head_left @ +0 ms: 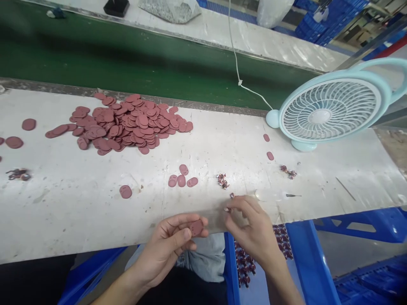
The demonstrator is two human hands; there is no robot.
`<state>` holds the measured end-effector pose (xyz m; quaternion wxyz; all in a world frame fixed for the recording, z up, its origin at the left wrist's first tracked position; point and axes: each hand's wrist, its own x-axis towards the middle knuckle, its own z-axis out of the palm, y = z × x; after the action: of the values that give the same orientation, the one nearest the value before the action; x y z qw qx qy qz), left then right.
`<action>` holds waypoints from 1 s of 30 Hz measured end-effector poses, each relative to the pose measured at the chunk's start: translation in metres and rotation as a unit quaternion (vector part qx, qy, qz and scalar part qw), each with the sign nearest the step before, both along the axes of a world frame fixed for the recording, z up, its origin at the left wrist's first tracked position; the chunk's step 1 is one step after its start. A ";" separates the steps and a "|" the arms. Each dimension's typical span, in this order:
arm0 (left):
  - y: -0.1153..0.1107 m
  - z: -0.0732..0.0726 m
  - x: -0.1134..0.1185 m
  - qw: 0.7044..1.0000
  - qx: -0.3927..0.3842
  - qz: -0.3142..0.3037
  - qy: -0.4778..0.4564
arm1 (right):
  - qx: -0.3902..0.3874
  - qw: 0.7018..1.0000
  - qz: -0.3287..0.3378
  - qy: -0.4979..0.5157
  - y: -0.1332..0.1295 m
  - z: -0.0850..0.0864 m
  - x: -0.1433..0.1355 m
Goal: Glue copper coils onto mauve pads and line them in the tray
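My left hand point(171, 243) pinches a flat, reddish-brown oval disc point(196, 228) with small dark marks, between thumb and fingers. To its right, my right hand point(252, 228) hovers over the table edge, slightly blurred, with thumb and index finger closed on a small dark and whitish piece point(227, 209). Just beyond those fingertips lies another tiny piece point(232, 195), near a little cluster of small dark red and white parts point(223, 181). Several loose oval discs point(181, 181) lie ahead of my left hand, and a single disc point(125, 191) sits farther left.
A big pile of oval discs point(127, 123) covers the table's far left. A light-blue fan point(330, 112) stands at the right, its white cable point(237, 63) crossing the green conveyor belt point(190, 76). Below the table, a blue crate point(305, 262) holds rows of small dark red figures.
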<state>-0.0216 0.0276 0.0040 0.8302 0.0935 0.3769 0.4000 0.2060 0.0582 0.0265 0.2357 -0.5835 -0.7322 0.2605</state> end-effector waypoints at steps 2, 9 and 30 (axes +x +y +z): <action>-0.001 -0.002 0.001 1.000 0.005 0.007 -0.002 | -0.056 0.985 -0.049 0.155 -0.015 0.003 -0.007; -0.002 -0.006 0.003 0.997 0.058 0.006 0.041 | -0.128 0.919 -0.073 0.366 -0.043 0.007 -0.042; -0.008 -0.006 0.016 0.982 0.100 0.033 0.157 | -0.116 0.946 -0.050 0.300 -0.034 0.011 -0.039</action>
<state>-0.0061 0.0200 -0.0021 0.7336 0.2251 0.4636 0.4430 0.1671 0.0243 0.0378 0.3878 -0.5374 -0.5627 0.4942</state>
